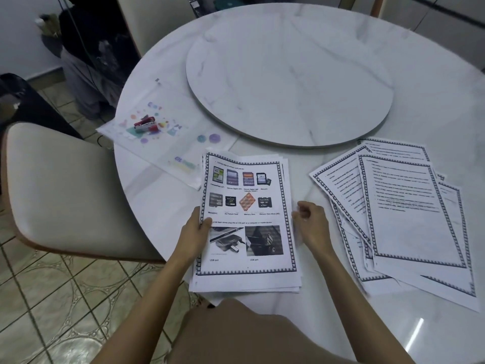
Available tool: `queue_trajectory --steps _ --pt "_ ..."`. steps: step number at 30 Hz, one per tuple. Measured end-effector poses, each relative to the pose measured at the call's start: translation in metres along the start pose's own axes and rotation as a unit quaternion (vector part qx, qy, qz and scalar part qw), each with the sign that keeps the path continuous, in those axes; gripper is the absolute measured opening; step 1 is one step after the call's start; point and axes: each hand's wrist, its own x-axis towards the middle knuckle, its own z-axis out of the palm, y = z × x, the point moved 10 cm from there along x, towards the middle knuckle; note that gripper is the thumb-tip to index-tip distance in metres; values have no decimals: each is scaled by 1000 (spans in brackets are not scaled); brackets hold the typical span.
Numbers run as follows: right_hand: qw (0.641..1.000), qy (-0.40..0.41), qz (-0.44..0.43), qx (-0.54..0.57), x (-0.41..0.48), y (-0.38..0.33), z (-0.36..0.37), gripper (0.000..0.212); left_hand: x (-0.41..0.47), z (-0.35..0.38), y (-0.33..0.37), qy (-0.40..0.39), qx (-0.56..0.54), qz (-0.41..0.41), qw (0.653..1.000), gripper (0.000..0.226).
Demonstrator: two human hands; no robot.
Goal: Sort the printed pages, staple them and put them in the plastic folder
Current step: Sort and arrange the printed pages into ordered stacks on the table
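worktop [433,101]: rim cut off rightward | loose pages [409,211] right of your right hand [312,222], text unreadable | stack [246,206] between hands: your left hand [194,235] grips its edge, right loosely curled, empty | plastic folder [168,143], stapler [144,123] atop, beyond left hand

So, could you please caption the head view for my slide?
The left hand grips the white bordered printed stack on the round white marble table; the right hand is alongside.
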Motion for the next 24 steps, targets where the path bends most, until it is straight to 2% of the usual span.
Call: queue_trajectory --steps 4,10,15,19,24 --pt "999 -7 1 35 -8 -6 2 44 -5 -1 12 -3 -82 40 996 29" --pt "993 11 -7 117 -15 -20 -4 25 -9 -9 4 7 -215 0 977 27" --pt "987 -12 60 148 -14 -7 13 18 -15 -9 -12 7 -210 -29 977 25" --pt "992 -3 52 119 -15 -7 21 8 -18 -10 -18 17 -205 -43 978 24" --pt "996 26 28 82 -15 -10 14 16 -15 -18 -29 23 -221 -78 972 26"
